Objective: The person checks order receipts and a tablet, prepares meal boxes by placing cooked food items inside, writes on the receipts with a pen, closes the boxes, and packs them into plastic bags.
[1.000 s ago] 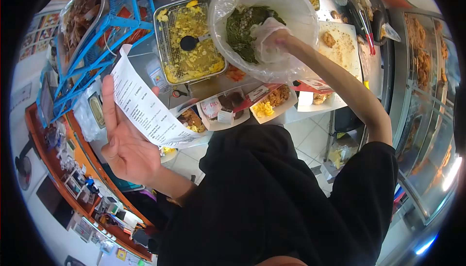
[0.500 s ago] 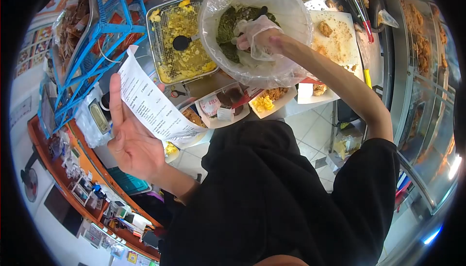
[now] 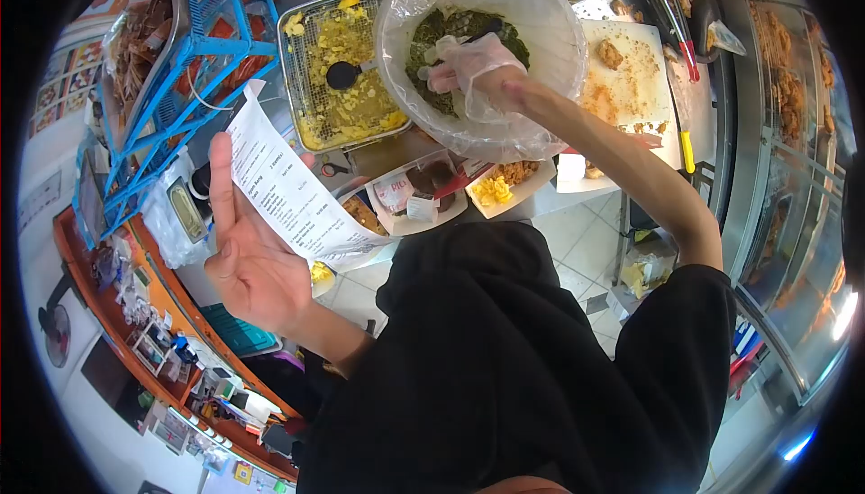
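Observation:
My left hand [image 3: 261, 269] holds a long printed paper receipt [image 3: 286, 186] between its fingers, palm up and index finger extended. The receipt's lower end curls over the food boxes. My right hand [image 3: 476, 63], in a clear plastic glove, is inside a large tub [image 3: 551, 52] lined with clear plastic. Its fingers look stretched out over chopped dark green leaves [image 3: 450, 25], with nothing visible in them. A black handle [image 3: 491, 27] sticks out of the leaves beside the hand. Part of the leaves is hidden under the glove.
A wire-mesh tray [image 3: 311, 129] with yellow bits and a black-ended utensil [image 3: 342, 76] stands left of the tub. Open food boxes [image 3: 505, 189] line the counter's near edge. Right are a crumb-strewn white board [image 3: 644, 79], a yellow-handled knife [image 3: 687, 151] and a glass cabinet [image 3: 775, 133]. Blue racks [image 3: 203, 48] stand left.
My right hand has shifted slightly left and its fingers have lifted and spread over the leaves. My left hand keeps the receipt in nearly the same place. The whole view has shifted slightly.

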{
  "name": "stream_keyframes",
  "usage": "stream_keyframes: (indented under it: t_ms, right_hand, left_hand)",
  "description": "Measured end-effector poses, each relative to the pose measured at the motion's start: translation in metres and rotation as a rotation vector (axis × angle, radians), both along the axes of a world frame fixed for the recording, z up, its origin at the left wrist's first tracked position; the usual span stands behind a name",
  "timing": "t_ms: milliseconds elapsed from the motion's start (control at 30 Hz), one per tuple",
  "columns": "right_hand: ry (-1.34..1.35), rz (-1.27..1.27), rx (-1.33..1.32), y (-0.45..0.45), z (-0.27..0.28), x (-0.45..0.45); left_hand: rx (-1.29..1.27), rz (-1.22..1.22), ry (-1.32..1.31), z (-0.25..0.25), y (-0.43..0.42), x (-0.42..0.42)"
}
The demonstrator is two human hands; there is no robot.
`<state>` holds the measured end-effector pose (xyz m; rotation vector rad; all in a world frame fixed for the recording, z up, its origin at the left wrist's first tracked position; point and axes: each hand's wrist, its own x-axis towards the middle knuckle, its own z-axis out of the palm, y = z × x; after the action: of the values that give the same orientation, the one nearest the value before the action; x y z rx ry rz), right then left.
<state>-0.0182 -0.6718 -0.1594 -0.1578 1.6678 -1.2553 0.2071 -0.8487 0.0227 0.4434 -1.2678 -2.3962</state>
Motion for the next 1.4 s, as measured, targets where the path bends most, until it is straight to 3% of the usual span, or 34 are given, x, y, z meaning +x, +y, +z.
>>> stream_keyframes:
  t_ms: [33, 233, 567, 667, 900, 1000, 1100, 1267, 1400]
  right_hand:
    - [-0.181, -0.146, -0.088, 0.004, 0.008, 0.0]
    - [-0.415, -0.398, -0.305, 0.028, 0.001, -0.006]
    - [-0.142, -0.639, -0.563, 0.071, 0.052, 0.003]
    - [-0.074, -0.72, -0.612, 0.094, 0.052, 0.013]
    - [-0.027, -0.692, -0.577, 0.123, 0.041, 0.023]
    - [-0.062, -0.748, -0.684, 0.13, 0.044, 0.031]
    - [-0.155, -0.832, -0.571, 0.144, 0.034, 0.037]
    - [-0.089, -1.099, -0.567, 0.196, 0.054, 0.088]
    - [0.041, -0.993, -0.363, 0.24, 0.042, 0.129]
  left_hand:
    - [-0.003, -0.011, -0.002, 0.0, 0.0, 0.0]
    - [0.003, 0.012, -0.004, 0.004, -0.002, 0.006]
    - [-0.055, 0.099, 0.024, 0.018, 0.007, 0.015]
    - [-0.03, 0.011, 0.041, 0.019, 0.01, 0.025]
    - [-0.041, 0.027, 0.068, 0.025, 0.037, 0.025]
    - [-0.077, 0.035, 0.069, 0.03, 0.046, 0.027]
    - [-0.089, 0.034, 0.063, 0.031, 0.05, 0.033]
    - [-0.078, 0.04, 0.05, 0.03, 0.055, 0.046]
    - [-0.178, 0.088, -0.029, 0.028, 0.069, 0.043]
